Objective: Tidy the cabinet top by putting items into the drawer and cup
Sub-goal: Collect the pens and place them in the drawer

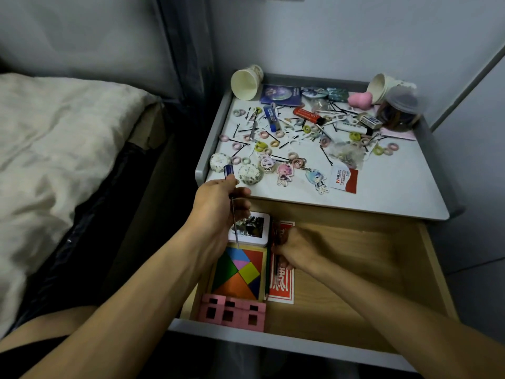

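From the head view, we see our left hand (pixel 218 203) closed around a screwdriver (pixel 232 206). Its blue handle sticks up above that grip and its thin metal tip points down over the open drawer (pixel 355 269). Our right hand (pixel 296 250) is low inside the drawer, and its fingers seem to close on some thin dark pens (pixel 276 242) lying on a red card (pixel 281 283). We cannot tell for sure how tight that grip is.

We think the step now is putting long, thin things into the drawer. Next, the left hand needs to lower the screwdriver and lay it flat, maybe just right of the colour puzzle (pixel 237 272) that sits under that grip.

The cabinet top (pixel 382 192) is just beyond both hands. It is still full of small rings, hair pins, key charms and a lighter (pixel 308 115). Two paper cups lie tipped at the back, one far above the left grip (pixel 246 82) and one well off to the right (pixel 382 87).

The right fingertips are hidden. The pens are blurry. The small things on top are hard to tell apart.
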